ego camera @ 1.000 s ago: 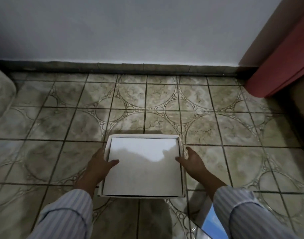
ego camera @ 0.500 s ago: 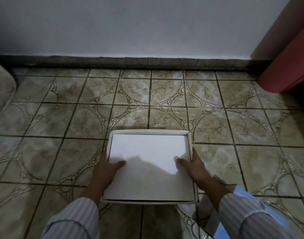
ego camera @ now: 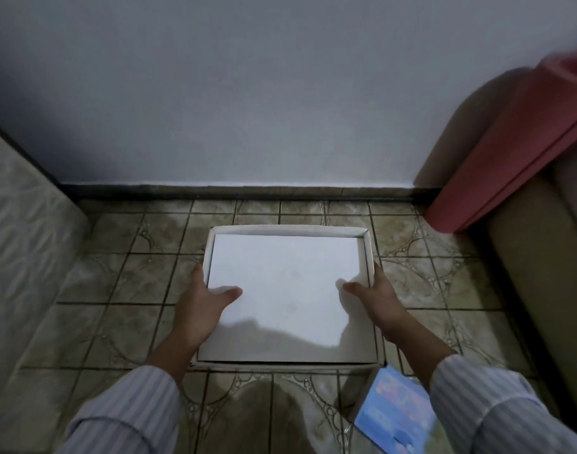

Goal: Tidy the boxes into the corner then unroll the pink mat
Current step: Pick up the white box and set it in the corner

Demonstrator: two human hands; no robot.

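Nearest to me, a blue box (ego camera: pixel 395 417) lies on the tiled floor (ego camera: pixel 116 276) just under my right sleeve (ego camera: pixel 496 407), waiting its turn. Past it, both my hands hold the white box (ego camera: pixel 285 293) by its sides: the left hand (ego camera: pixel 203 301) has its thumb laid across the top face and its fingers down the left wall, and the right hand (ego camera: pixel 373 294) mirrors it on the right wall. Whether the box rests on the tiles or hangs just above them I cannot tell.

To do this step well I would keep the grip even on both walls so the thin card does not buckle, hold the box level, and carry it forward and to the right until its far edge meets the skirting (ego camera: pixel 234 193). The corner I judge to be where the wall (ego camera: pixel 247 93) meets the tan furniture (ego camera: pixel 526 257). The rolled pink mat (ego camera: pixel 509 149) leans there, so I would stop short of knocking its foot.
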